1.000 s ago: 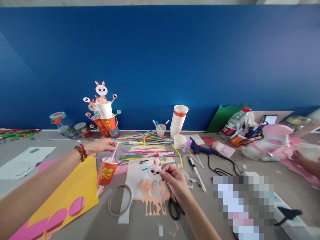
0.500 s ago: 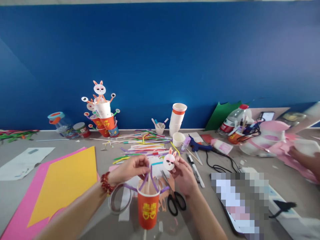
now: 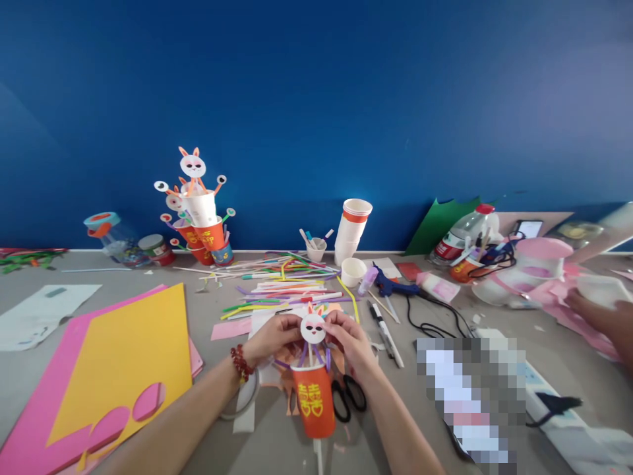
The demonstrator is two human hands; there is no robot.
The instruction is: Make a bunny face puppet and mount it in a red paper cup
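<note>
A round paper rabbit face (image 3: pixel 313 328) with upright ears stands above a red paper cup (image 3: pixel 314 402) with yellow characters. My left hand (image 3: pixel 277 336) is closed at the face's left edge, its fingertips partly hidden behind it. The fingers of my right hand (image 3: pixel 350 340) pinch the right edge. Purple pipe cleaners (image 3: pixel 303 353) rise out of the cup below the face, and others bend over the rim. From the cup's underside a pale stick (image 3: pixel 318 456) points down. Black-handled scissors (image 3: pixel 349 398) and a roll of clear tape (image 3: pixel 246 402) lie beside the cup.
Finished rabbit cups (image 3: pixel 200 204) stand at the back left. Coloured pipe cleaners (image 3: pixel 291 270) lie mid-table, with a blue glue gun (image 3: pixel 393 285) right of them. Yellow card (image 3: pixel 123 356) covers the left. Another person's hand (image 3: pixel 601 313) works with pink material at right.
The rabbit face has moved left and now stands over the cup's pipe cleaners. My left hand has come to its edge, and the cup has tilted slightly.
</note>
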